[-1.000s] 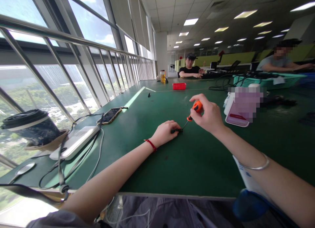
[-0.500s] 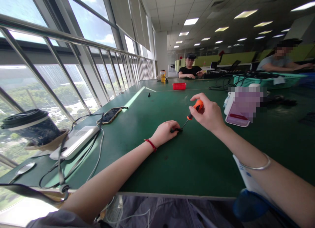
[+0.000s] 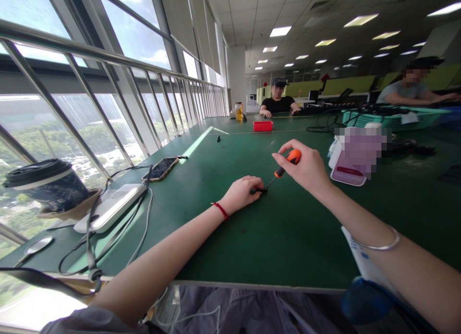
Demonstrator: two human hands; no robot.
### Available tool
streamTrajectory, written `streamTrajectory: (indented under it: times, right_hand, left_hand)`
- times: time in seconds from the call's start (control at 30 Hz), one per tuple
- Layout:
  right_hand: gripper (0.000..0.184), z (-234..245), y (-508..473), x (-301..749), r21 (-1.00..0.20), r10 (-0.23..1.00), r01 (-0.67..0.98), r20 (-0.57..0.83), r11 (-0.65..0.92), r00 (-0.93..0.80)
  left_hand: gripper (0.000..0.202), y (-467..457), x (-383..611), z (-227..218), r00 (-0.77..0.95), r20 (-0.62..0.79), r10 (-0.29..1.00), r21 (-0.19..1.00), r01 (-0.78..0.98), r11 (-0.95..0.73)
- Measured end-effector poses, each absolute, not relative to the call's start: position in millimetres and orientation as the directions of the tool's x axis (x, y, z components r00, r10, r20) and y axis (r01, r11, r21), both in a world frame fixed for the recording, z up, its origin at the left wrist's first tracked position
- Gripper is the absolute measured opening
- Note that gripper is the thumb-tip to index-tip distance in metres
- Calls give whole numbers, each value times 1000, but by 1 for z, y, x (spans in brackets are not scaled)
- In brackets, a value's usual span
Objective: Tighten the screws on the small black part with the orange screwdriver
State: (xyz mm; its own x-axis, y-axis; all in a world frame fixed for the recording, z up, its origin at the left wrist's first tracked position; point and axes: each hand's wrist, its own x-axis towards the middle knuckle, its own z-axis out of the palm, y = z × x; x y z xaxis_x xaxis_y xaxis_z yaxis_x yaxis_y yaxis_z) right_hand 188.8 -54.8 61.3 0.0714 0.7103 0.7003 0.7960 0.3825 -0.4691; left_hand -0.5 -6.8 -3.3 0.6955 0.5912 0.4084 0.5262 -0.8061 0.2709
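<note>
Your right hand has its grip closed on the orange handle of the screwdriver, fingers wrapped round the top; the tool's long axis slants from the handle at 2 o'clock down to the tip at 8 o'clock; the tip meets a small black part lying on the green table; your left hand rests on the table with its grip narrow, fingertips pinching that part from the 9 o'clock side, so the part sits at 8 o'clock from your right hand and touches your left, which is the nearer of the two; whether the tip is seated in a screw is too small to tell; nothing stands between the hands; a pink box sits at 3 o'clock of your right hand, near but apart; a phone, a white device with cables and a lidded cup lie well off at 9 o'clock; a red box lies far off at 12 o'clock, where other people sit.
</note>
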Motion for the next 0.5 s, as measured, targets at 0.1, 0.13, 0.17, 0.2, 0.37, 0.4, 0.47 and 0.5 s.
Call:
streamTrajectory:
  times: [0.1, 0.13, 0.17, 0.2, 0.37, 0.4, 0.47, 0.5]
  right_hand:
    - [27, 60, -53, 189, -498, 726, 757, 687, 423, 46]
    - [25, 60, -53, 189, -507, 728, 745, 684, 433, 42]
    - [23, 59, -53, 189, -516, 730, 736, 682, 438, 43]
    - [24, 59, -53, 189, -522, 731, 730, 681, 441, 45]
    - [32, 59, -56, 186, -502, 724, 749, 689, 433, 43]
    - [32, 59, -56, 186, -497, 727, 763, 685, 414, 52]
    - [35, 60, -56, 185, -496, 740, 787, 668, 367, 76]
    - [35, 61, -56, 185, -500, 747, 791, 659, 353, 83]
  left_hand:
    - [9, -7, -1, -2, 708, 395, 586, 252, 530, -810]
    - [9, -7, -1, -2, 711, 387, 587, 249, 532, -809]
    - [9, -8, -1, -1, 714, 379, 589, 247, 536, -808]
    - [10, -8, -1, -1, 716, 372, 591, 246, 539, -806]
    - [10, -8, -1, 0, 721, 358, 594, 239, 544, -804]
    - [10, -8, -1, 0, 723, 360, 589, 235, 541, -808]
    - [10, -7, -1, -1, 728, 365, 581, 226, 536, -813]
    - [10, -7, -1, -1, 728, 366, 580, 224, 536, -814]
